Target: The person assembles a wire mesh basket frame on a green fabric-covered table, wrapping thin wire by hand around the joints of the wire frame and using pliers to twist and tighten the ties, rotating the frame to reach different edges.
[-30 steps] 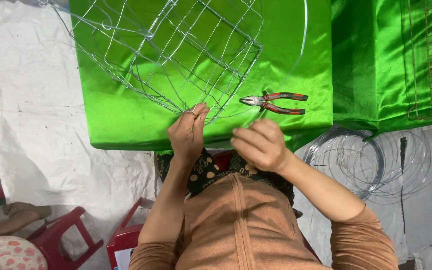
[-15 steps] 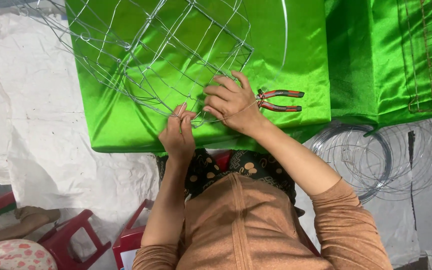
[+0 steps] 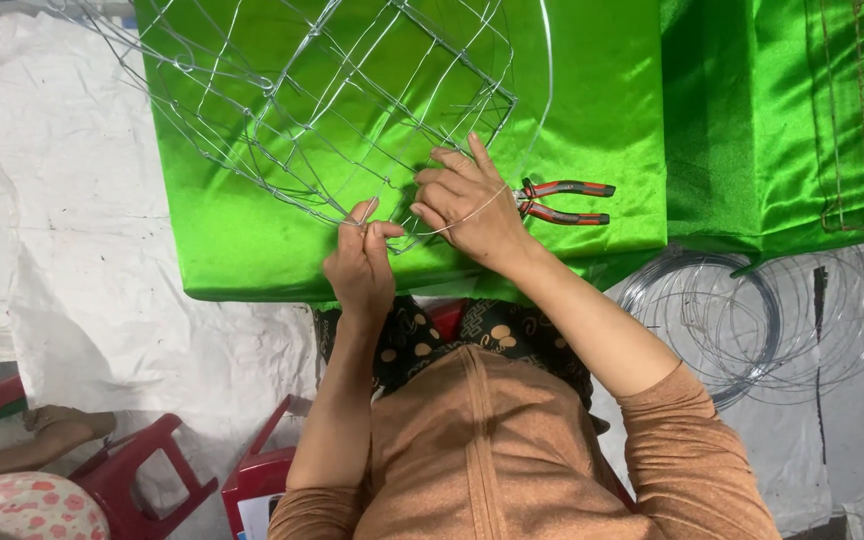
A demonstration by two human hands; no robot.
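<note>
One head-worn view — looking steeply down, close over the green-draped table (image 3: 252,250); no second view.

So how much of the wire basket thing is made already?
Much of it looks made: the wire frame on the green cloth already has hoops and a grid of crossing wires. In hand now: the left hand pinches a thin loose wire at the near rim while the right hand rests on the frame. How much is left I can't tell; the pliers lie unused, and wire coils wait on the floor.
</note>
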